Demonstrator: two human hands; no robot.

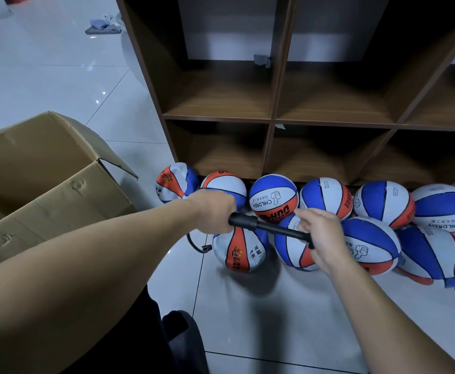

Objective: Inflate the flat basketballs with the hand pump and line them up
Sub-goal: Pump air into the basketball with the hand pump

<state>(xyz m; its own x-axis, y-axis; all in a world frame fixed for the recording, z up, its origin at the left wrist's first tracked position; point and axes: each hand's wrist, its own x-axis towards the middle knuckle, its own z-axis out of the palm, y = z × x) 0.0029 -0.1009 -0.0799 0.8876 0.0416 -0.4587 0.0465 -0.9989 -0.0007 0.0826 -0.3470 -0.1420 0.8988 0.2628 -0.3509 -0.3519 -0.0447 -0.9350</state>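
Basketballs (273,197) in blue, white and orange lay in two rough rows across the middle of the head view, on the pale tiled floor (248,319) along the foot of the brown shelf unit (273,103). Those in the back row looked round and full; the one at lower right (434,255) was creased and sagging, so the job seemed well along but not done.

At frame centre the hand pump (269,226) was held level above the front row. The left hand (211,214) was wrapped round its thick black barrel, and the right hand (319,233) closed its fingers round the handle end, the thin rod showing between them. A black hose (195,244) looped down from the barrel, its tip hanging beside the orange-panelled ball (238,251) just below the left hand; whether the needle sat in a valve could not be made out. An open cardboard box (45,184) stood at the left edge.

The step in hand looked like pumping, or readying the pump between balls. Next would likely come seating the needle squarely in a soft ball's valve, then steady strokes while the barrel was kept from twisting.
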